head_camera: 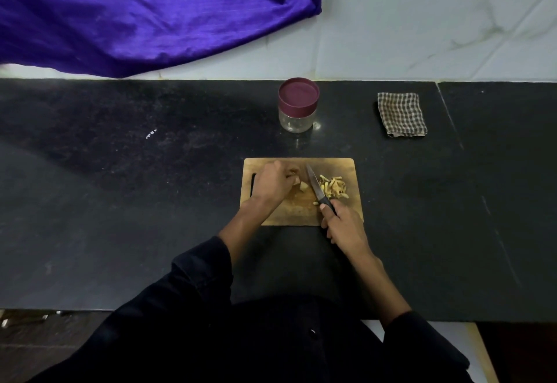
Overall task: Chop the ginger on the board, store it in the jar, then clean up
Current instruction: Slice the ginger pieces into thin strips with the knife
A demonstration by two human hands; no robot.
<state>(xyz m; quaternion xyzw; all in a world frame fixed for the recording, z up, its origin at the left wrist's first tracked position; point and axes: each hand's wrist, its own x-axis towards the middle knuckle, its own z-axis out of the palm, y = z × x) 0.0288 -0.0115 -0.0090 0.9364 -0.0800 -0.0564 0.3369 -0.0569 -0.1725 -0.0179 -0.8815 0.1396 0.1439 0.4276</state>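
A wooden cutting board (346, 168) lies on the black counter in front of me. My left hand (272, 185) curls over a pale piece of ginger (302, 186) and holds it down near the board's middle. My right hand (343, 226) grips the black handle of a knife (316, 188) whose blade points away from me, just right of the piece. A heap of cut ginger strips (334, 188) lies to the right of the blade. Behind the board stands a clear glass jar (297, 118) with a maroon lid on it.
A folded checked cloth (402, 114) lies at the back right of the black counter (150, 201). A purple fabric (135, 11) hangs over the white tiled wall at the back left. The counter's front edge runs close to my body.
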